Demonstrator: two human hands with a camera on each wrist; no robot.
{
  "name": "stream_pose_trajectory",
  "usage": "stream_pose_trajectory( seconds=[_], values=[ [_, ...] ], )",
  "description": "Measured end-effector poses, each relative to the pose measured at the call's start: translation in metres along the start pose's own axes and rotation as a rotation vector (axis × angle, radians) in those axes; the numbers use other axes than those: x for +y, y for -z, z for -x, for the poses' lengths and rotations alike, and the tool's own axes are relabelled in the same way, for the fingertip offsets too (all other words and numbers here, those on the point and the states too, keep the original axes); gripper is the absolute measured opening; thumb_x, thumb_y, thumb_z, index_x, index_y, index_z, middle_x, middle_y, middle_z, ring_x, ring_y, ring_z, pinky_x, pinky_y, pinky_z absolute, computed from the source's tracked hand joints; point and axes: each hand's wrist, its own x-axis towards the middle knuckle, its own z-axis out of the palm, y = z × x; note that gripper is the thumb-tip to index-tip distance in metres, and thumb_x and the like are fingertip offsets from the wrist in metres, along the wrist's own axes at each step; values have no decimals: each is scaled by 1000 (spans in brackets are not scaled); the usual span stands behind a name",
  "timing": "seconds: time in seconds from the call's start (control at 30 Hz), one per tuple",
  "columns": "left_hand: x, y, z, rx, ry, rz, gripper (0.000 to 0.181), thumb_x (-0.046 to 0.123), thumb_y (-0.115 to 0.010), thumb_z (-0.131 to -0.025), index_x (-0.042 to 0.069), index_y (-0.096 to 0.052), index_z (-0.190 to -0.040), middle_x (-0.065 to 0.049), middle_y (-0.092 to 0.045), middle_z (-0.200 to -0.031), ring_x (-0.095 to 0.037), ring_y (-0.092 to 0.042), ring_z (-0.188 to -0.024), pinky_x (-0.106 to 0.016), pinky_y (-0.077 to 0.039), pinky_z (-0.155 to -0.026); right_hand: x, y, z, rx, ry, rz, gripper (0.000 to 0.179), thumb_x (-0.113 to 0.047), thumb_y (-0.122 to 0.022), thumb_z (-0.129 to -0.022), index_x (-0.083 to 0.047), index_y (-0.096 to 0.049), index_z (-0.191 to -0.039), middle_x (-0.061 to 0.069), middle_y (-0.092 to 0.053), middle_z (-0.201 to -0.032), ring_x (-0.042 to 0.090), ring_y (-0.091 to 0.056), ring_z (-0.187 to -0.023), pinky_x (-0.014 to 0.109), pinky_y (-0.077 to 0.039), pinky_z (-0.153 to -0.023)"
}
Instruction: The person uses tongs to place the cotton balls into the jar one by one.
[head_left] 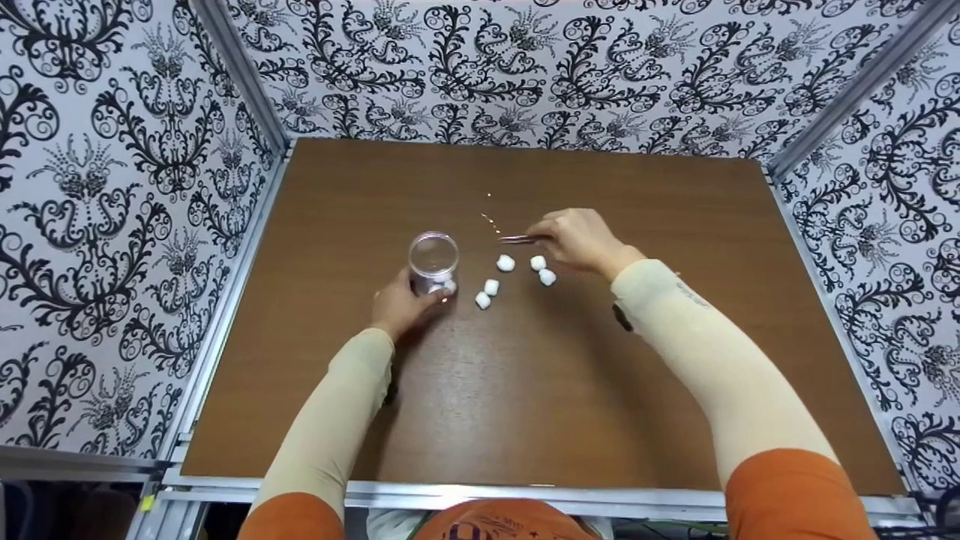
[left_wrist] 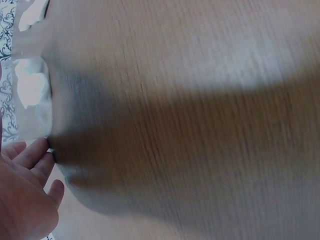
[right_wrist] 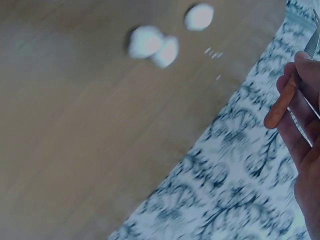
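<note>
A clear jar (head_left: pixel 433 251) with white cotton balls at its bottom stands left of centre on the brown table. My left hand (head_left: pixel 401 307) grips its near side, thumb on the right and fingers on the left. In the left wrist view, the fingertips (left_wrist: pixel 37 152) lie against the jar wall, with cotton (left_wrist: pixel 34 90) showing through it. My right hand (head_left: pixel 574 236) pinches metal tweezers (head_left: pixel 517 240), their tips pointing left above the table. The right wrist view shows the tweezers (right_wrist: pixel 282 105) between thumb and fingers. Several loose cotton balls (head_left: pixel 505 262) lie between the jar and my right hand.
Two cotton balls (head_left: pixel 543 270) touch each other below my right hand, and another pair (head_left: pixel 487 293) lies nearer the jar. Small bright specks (head_left: pixel 490 220) show beyond the tweezers. Patterned walls (head_left: pixel 480 82) and metal rails (head_left: pixel 244 75) border the table (head_left: pixel 480 420).
</note>
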Motion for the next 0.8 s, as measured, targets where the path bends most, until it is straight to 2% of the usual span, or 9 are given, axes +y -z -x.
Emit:
stream_pose_trajectory(
  seconds=[0.23, 0.43, 0.8],
  values=[
    [0, 2, 2, 9, -10, 10, 82, 63, -69, -68, 20, -44, -133, -7, -57, -122, -29, -53, -110, -48, -36, -92, 32, -1, 43, -28, -100, 14, 19, -18, -68, -82, -23, -72, -99, -7, -67, -89, 20, -62, -76, 42, -46, -62],
    [0, 0, 2, 4, -12, -11, 85, 64, -68, -68, 20, -42, -136, -5, -56, -124, -26, -52, -112, -47, -35, -93, 45, -10, 70, -60, -148, 34, 17, -18, -67, -83, -21, -72, -99, -4, -67, -92, 22, -63, -78, 45, -47, -62],
    [1, 1, 2, 8, -7, 2, 85, 62, -69, -68, 18, -43, -135, -6, -57, -123, -28, -52, -112, -48, -33, -94, 53, -23, 88, -141, -204, 77, 17, -13, -67, -82, -20, -72, -97, -2, -67, -94, 23, -63, -82, 46, -47, -67]
  ],
)
